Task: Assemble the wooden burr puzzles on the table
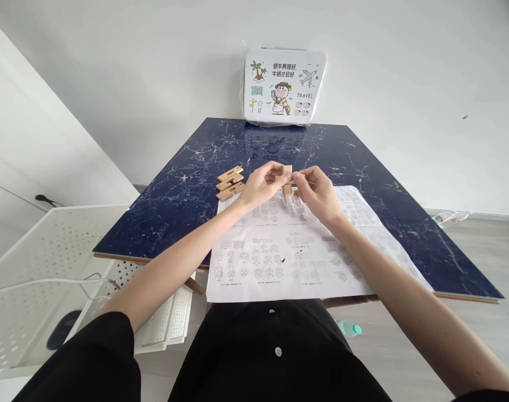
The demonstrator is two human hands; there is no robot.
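Note:
Both my hands meet over the far part of a printed instruction sheet (246, 285). My left hand (266, 181) pinches a small cluster of light wooden puzzle pieces (287, 190) from the left. From the right, my right hand (317, 192) grips the same cluster with thumb and fingers. One block points upward and another hangs below the fingertips; the middle of the cluster is hidden by my fingers. Just left of my left hand, several notched wooden pieces (230, 184) lie in a staggered row on the dark blue table (174, 195).
A white cartoon-printed case (284, 86) in clear plastic stands at the table's back edge against the wall. On the left is a white perforated cart (70, 234) with a cable and a black object (64, 329). A capped bottle (350, 328) lies on the floor.

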